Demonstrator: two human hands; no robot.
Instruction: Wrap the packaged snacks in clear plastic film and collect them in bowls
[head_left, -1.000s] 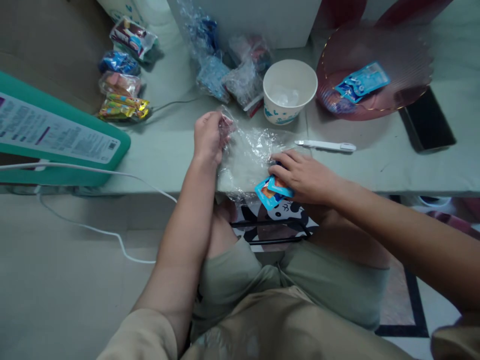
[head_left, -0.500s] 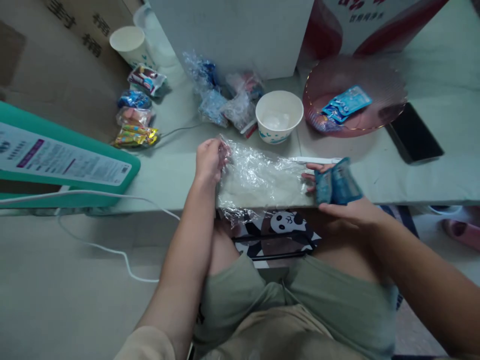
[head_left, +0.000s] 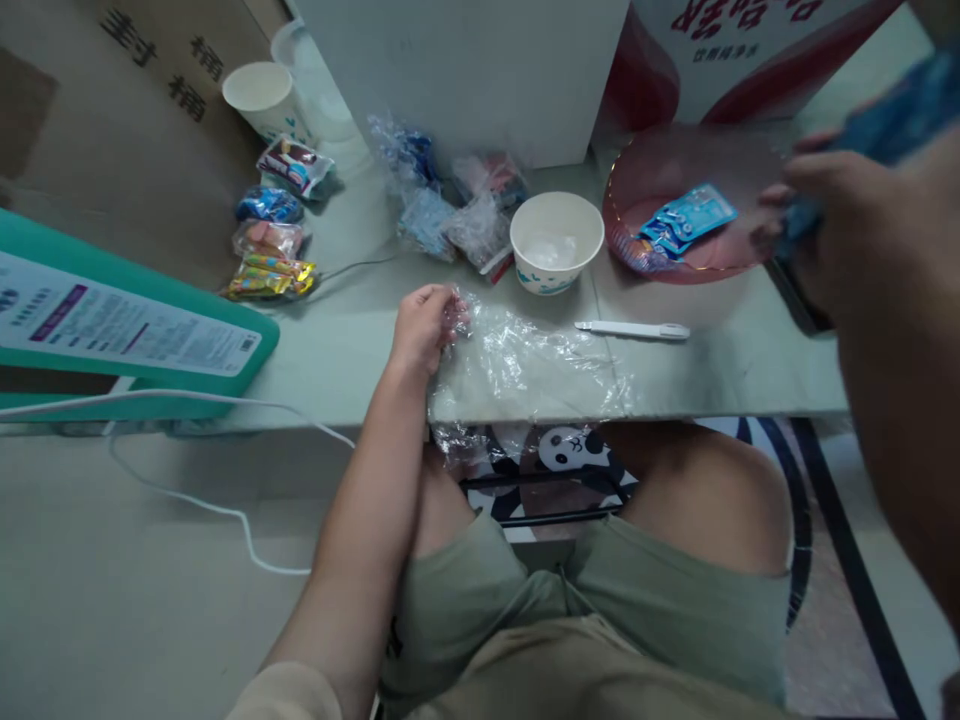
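My left hand is closed on the upper left corner of a clear plastic bag, which lies crinkled along the table's front edge. Off to the upper right, my right hand is raised and blurred, its fingers wrapped round blue packets. Right of the bag rests a white utility knife. A paper bowl stands just behind the bag. In the pink glass bowl lie blue sachets, close to my right hand.
Several wrapped snacks line up at the left, near a paper cup. More plastic-wrapped packets sit against a white box. A green case with a white cable occupies the left. A black phone is partly hidden.
My right hand has lifted the blue packets away from the bag, up and to the right past the pink bowl. The utility knife is now fully uncovered. My left hand stays on the bag.
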